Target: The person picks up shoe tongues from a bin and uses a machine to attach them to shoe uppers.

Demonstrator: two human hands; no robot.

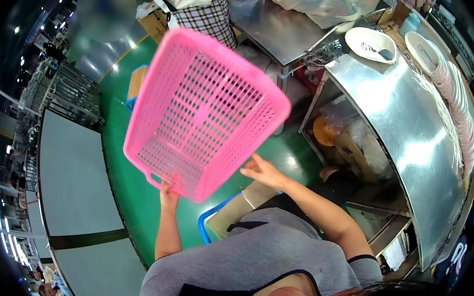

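Note:
A pink plastic basket (201, 115) with a slotted base and walls hangs tilted in front of me, its open side toward me. My left hand (169, 194) grips its near rim at the lower left corner, and some fingers show through the slots. Close by the basket's right side is my right hand (264, 173), thumb and fingers apart, holding nothing. Whether its fingertips touch the basket wall, I cannot tell. Inside the basket no contents show.
To the right stands a metal-topped workbench (393, 115) bearing a white tray (370, 45), a row of stacked pale pieces (455, 92) and white strands. A blue-framed stool (224, 216) is by me. Grey tables (70, 175) line the left; a metal table (273, 27) stands ahead.

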